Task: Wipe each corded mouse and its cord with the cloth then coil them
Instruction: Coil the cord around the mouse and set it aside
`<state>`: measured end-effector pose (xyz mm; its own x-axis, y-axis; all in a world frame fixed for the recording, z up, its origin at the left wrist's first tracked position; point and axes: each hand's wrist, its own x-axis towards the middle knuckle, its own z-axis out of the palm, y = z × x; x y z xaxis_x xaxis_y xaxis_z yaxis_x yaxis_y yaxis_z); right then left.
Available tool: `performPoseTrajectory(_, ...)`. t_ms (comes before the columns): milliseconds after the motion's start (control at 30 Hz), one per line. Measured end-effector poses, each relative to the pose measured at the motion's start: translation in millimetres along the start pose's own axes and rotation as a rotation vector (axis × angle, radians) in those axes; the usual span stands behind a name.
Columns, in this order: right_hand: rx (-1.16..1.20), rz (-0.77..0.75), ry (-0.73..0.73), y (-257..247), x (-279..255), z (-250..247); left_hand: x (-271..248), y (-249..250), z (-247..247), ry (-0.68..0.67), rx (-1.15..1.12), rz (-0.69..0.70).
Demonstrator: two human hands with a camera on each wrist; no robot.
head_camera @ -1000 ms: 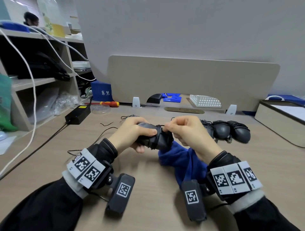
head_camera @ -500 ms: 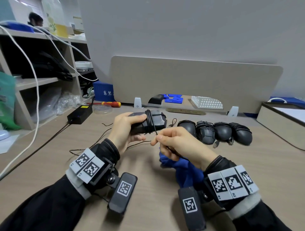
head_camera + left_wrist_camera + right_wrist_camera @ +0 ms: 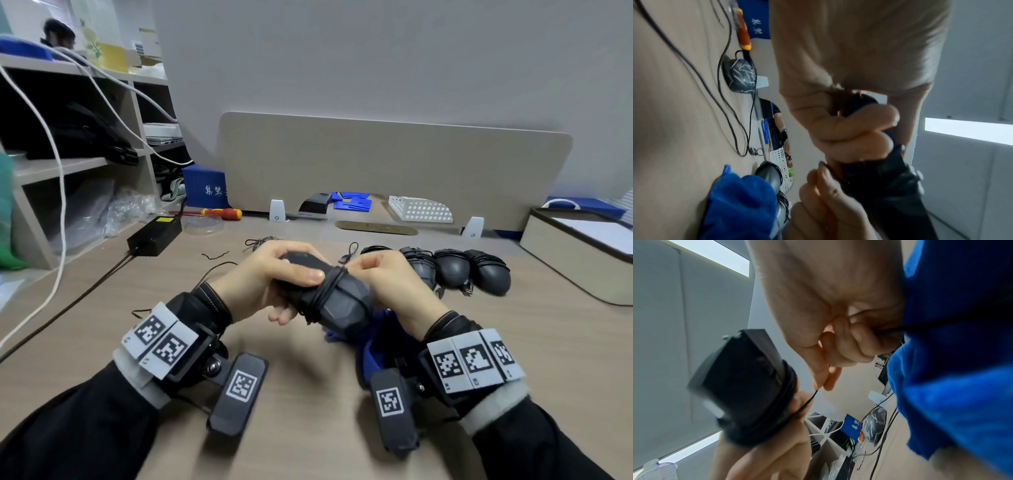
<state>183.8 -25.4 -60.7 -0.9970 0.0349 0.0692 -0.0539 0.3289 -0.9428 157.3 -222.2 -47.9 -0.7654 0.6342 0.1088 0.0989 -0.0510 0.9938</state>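
Two hands meet above a wide wooden desk point(image 3: 342, 428), which carries everything else here. Behind it stands a beige divider panel point(image 3: 394, 164). On the desk's far right sits a shallow box point(image 3: 575, 263); on the far left, a black power adapter point(image 3: 154, 234) with a red-and-yellow screwdriver point(image 3: 219, 213) just beyond it.

Under the right wrist lies the blue cloth point(image 3: 373, 346), bunched up (the right wrist view shows it crowding against the palm, though whether the fingers hold it I cannot tell). A row of dark mice point(image 3: 455, 269), each already bound in its own cord, sits on the desk just behind the right hand. One more mouse point(image 3: 740, 75) lies farther left on the desk, its cord loose.

The left hand point(image 3: 270, 281) grips the black mouse point(image 3: 339, 301) raised off the desk, thumb across the top and fingers curled beneath. Several turns of the cord point(image 3: 329, 281) circle the mouse's middle, just beside the thumb tip. The right hand point(image 3: 387, 277) is closed in a pinch on the free length of that cord, thumb and forefinger point(image 3: 818, 374) pressed together, and the strand runs taut from them down to the windings.
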Motion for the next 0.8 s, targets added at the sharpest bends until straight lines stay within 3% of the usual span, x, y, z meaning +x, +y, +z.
performPoseTrajectory(133, 0.049, -0.084, 0.099, 0.6, 4.1, -1.7, 1.1, -2.3, 6.8, 0.058, 0.185, -0.007)
performPoseTrajectory(400, 0.028, -0.213, 0.141, -4.7, 0.7, 0.9, 4.9, -4.2, 4.8, 0.214, 0.288, -0.079)
performPoseTrajectory(567, 0.041, -0.226, 0.061, -10.1, -2.6, 8.2, 10.9, -8.9, -0.2, 0.43, 0.214, -0.069)
performPoseTrajectory(800, 0.103, -0.197, -0.102, -6.6, -3.7, 17.2, 12.7, -9.8, -1.2, 0.571, 0.117, -0.015)
